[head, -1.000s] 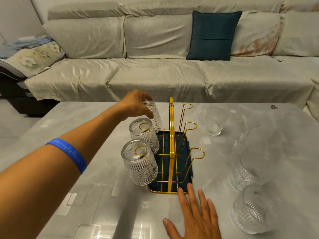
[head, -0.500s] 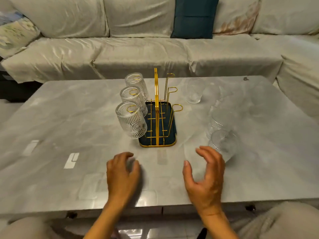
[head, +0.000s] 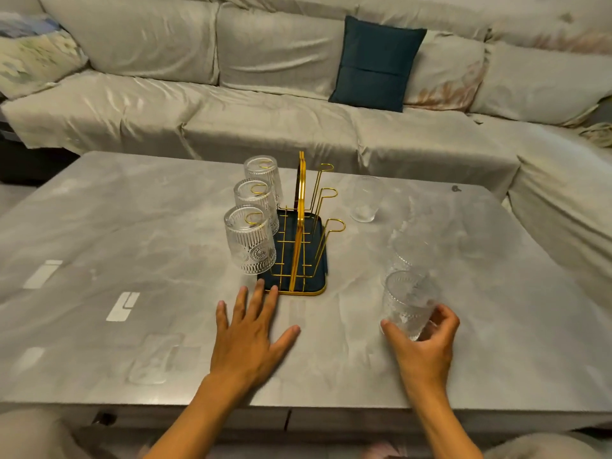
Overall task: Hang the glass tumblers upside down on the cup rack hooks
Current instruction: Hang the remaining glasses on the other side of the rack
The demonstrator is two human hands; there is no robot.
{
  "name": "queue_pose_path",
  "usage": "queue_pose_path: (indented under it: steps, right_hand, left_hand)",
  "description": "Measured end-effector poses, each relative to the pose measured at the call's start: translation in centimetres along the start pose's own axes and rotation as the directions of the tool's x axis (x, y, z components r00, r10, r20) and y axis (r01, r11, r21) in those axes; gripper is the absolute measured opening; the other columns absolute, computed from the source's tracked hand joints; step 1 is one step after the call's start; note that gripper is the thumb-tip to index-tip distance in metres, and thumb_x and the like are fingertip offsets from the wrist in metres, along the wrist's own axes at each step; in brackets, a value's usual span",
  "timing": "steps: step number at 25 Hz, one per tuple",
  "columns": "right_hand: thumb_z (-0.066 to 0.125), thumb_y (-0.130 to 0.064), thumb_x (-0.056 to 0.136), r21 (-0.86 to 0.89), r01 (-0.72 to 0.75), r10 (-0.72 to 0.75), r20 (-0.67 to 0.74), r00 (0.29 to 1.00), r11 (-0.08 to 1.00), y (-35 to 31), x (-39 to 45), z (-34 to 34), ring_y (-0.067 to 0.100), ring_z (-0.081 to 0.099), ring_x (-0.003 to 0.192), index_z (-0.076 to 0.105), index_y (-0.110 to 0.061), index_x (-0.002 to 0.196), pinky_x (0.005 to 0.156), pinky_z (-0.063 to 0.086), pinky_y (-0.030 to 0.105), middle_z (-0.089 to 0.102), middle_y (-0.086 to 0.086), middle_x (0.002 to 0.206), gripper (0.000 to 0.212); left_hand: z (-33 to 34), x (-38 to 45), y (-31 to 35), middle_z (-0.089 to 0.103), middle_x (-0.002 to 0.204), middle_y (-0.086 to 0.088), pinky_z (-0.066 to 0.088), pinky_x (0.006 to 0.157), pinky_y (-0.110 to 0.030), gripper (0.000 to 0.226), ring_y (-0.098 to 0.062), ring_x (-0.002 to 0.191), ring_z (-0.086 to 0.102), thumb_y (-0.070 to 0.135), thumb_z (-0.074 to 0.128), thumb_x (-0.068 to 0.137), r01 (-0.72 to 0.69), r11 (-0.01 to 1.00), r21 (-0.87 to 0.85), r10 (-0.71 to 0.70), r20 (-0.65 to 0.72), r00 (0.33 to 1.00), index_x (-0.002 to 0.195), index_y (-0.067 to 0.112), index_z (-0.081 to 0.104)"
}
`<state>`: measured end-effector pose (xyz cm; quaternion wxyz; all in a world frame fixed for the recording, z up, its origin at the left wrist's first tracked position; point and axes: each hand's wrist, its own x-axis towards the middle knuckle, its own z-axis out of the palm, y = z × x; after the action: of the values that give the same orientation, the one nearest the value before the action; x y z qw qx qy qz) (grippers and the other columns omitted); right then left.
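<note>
A gold wire cup rack point(head: 300, 226) on a dark tray stands mid-table. Three glass tumblers hang upside down on its left hooks: near point(head: 250, 241), middle point(head: 255, 200), far point(head: 263, 172). The three right hooks point(head: 334, 224) are bare. My left hand point(head: 250, 336) lies flat on the table with fingers spread, its fingertips at the tray's front left corner. My right hand point(head: 422, 346) is wrapped around the base of the nearest upright tumbler point(head: 409, 301). Behind it stands a second upright tumbler point(head: 412, 251), and a third point(head: 366, 200) is beside the rack.
The grey marble-look table point(head: 132, 246) has its front edge just under my wrists. A covered beige sofa point(head: 265, 104) with a dark teal cushion point(head: 376, 66) runs along the far side and wraps around to the right.
My left hand let go of the far hung tumbler, drew back, then moved forward flat against the tray's corner. My right hand went right and closed around the nearest tumbler.
</note>
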<state>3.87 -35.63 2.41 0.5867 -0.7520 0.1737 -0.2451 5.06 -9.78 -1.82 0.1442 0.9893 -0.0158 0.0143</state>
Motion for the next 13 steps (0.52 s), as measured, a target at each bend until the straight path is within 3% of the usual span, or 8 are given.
queue_pose_path:
  steps: [4, 7, 9, 11, 13]
  right_hand:
    - [0.086, -0.011, 0.063, 0.230, 0.126, -0.161, 0.143, 0.977, 0.965, -3.9, 0.8, -0.8, 0.010, 0.067, 0.095, 0.046, -0.042, 0.116, 0.068, 0.054, 0.017, 0.060, -0.008, 0.115, 0.073]
    - [0.083, -0.033, 0.059, 0.290, 0.111, -0.172, 0.196, 0.965, 0.951, -8.6, 4.1, -0.9, 0.013, 0.068, 0.085, 0.050, -0.036, 0.118, 0.067, 0.054, 0.024, 0.066, -0.003, 0.101, 0.068]
    - [0.082, -0.036, 0.056, 0.369, 0.017, -0.102, 0.210, 0.972, 0.929, -11.0, 6.0, -0.9, 0.016, 0.068, 0.080, 0.050, -0.029, 0.115, 0.064, 0.054, 0.031, 0.071, -0.005, 0.086, 0.068]
    - [0.085, -0.037, 0.055, 0.349, 0.037, -0.123, 0.228, 0.966, 0.937, -12.6, 7.2, -0.5, 0.016, 0.070, 0.080, 0.052, -0.025, 0.111, 0.065, 0.055, 0.034, 0.074, -0.004, 0.086, 0.066]
    - [0.088, -0.042, 0.055, 0.249, 0.167, -0.230, 0.246, 0.942, 0.954, -13.7, 7.8, 0.2, 0.018, 0.070, 0.082, 0.061, -0.027, 0.103, 0.065, 0.053, 0.030, 0.072, 0.002, 0.093, 0.057]
  left_hand:
    - [0.2, 0.0, -0.1, -0.025, 0.159, 0.008, -0.015, 0.117, -0.054, 0.081, -0.018, 0.146, -0.024, 0.082, 0.003, 0.082, 0.001, 1.000, -0.002, -0.001, -0.016, 1.000, 0.149, 0.040, -0.015]
    - [0.2, 0.0, 0.0, -0.024, 0.160, 0.007, -0.013, 0.117, -0.054, 0.081, -0.019, 0.146, -0.022, 0.082, 0.002, 0.083, -0.002, 1.000, 0.019, 0.003, -0.029, 1.000, 0.150, 0.040, -0.015]
    - [0.1, 0.0, 0.0, -0.024, 0.160, 0.004, -0.012, 0.118, -0.055, 0.081, -0.020, 0.146, -0.023, 0.082, 0.002, 0.082, 0.002, 1.000, 0.025, -0.001, -0.024, 1.000, 0.150, 0.040, -0.015]
    - [0.3, -0.2, 0.0, -0.026, 0.160, 0.001, -0.013, 0.117, -0.056, 0.083, -0.022, 0.145, -0.026, 0.084, -0.001, 0.079, 0.025, 0.999, 0.029, -0.025, -0.018, 1.000, 0.148, 0.041, -0.019]
    - [0.3, -0.1, 0.0, -0.029, 0.158, -0.001, -0.016, 0.115, -0.059, 0.085, -0.026, 0.143, -0.030, 0.088, -0.003, 0.075, 0.036, 0.998, 0.044, -0.035, -0.002, 0.999, 0.145, 0.044, -0.024]
